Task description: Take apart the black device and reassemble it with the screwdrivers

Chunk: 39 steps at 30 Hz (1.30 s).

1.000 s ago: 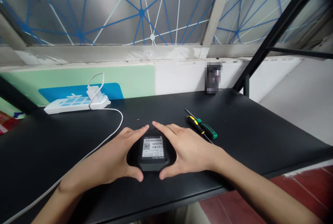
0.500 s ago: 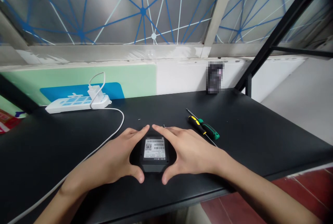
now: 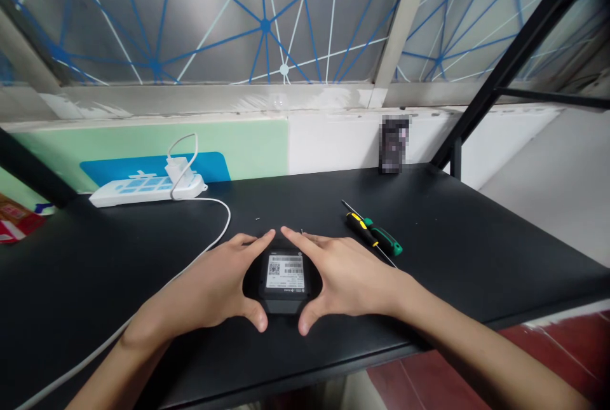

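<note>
A small black box-shaped device (image 3: 284, 305) lies on the black table, its white label with a QR code and barcodes facing up. My left hand (image 3: 216, 286) rests around its left side, thumb and index finger spread wide, with a gap between the palm and the box. On the right side my right hand (image 3: 352, 276) mirrors it, thumb and index finger apart. Both index fingertips nearly meet beyond the device, and the thumbs lie near its front corners. The other fingers are mostly hidden behind the hands.
Right of my hands lie a yellow-and-black screwdriver (image 3: 359, 227) and a green-handled screwdriver (image 3: 386, 238). A white power strip (image 3: 128, 191) with a plugged-in charger (image 3: 179, 170) stands back left; its white cable (image 3: 227, 216) runs under my left arm. A tiny metal piece (image 3: 257, 218) lies beyond the hands.
The whole view has shifted slightly. My hands keep the same open pose around the device, which lies in the same place.
</note>
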Available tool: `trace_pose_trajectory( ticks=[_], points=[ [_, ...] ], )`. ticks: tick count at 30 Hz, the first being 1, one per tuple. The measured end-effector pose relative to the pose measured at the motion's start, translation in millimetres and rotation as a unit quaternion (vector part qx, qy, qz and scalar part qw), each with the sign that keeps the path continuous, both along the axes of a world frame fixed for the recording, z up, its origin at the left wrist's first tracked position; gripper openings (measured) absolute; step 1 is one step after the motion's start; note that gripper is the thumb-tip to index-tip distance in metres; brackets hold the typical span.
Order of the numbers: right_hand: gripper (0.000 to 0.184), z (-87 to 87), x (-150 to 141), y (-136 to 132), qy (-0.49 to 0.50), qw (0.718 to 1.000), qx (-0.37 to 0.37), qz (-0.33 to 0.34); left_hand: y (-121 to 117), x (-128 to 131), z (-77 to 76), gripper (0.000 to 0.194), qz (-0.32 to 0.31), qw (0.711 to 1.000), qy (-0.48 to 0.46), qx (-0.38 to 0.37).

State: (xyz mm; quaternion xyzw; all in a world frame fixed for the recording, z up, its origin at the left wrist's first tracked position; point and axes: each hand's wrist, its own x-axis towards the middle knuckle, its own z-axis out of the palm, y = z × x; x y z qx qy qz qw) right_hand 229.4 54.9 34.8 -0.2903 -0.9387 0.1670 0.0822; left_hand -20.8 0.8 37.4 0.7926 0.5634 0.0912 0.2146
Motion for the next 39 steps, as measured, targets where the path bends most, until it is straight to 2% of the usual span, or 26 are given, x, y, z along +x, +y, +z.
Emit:
trace_pose_trajectory(
  ticks=[3,8,10,12,14,16,19,24,33,39],
  points=[
    [0.134,-0.4,1,1,0.000,1.000,0.000,0.004,-1,-2,-1.7,0.111,-0.016,1.000,-0.017,0.004],
    [0.137,-1.8,5,6,0.022,1.000,-0.005,0.015,-8,3,0.0,0.088,-0.053,0.997,0.006,0.060],
    [0.122,-1.1,7,10,0.041,0.999,-0.004,0.002,-12,7,2.7,0.083,-0.056,0.996,0.021,0.061],
    [0.085,-0.2,9,15,0.050,0.996,0.047,-0.057,-15,10,4.4,0.082,-0.059,0.996,0.022,0.059],
    [0.053,0.1,13,21,0.022,0.976,0.152,-0.155,-19,9,3.2,0.083,-0.055,0.997,0.017,0.054],
    [0.045,-1.1,20,27,-0.047,0.937,0.245,-0.246,-22,4,-1.8,0.086,-0.046,0.998,0.010,0.046],
    [0.042,-4.5,31,34,-0.149,0.899,0.268,-0.313,-30,-6,-13.9,0.088,-0.038,0.999,-0.005,0.038],
    [0.036,-6.1,37,37,-0.189,0.907,0.239,-0.290,-49,-20,-30.2,0.090,-0.012,0.997,-0.026,0.065],
    [0.029,-6.0,37,37,-0.205,0.915,0.204,-0.281,-62,-31,-35.3,0.091,-0.006,0.999,-0.013,0.046],
    [0.026,-10.2,37,37,-0.185,0.935,0.164,-0.254,-63,-31,-42.0,0.090,-0.008,0.995,0.011,0.096]
  ],
)
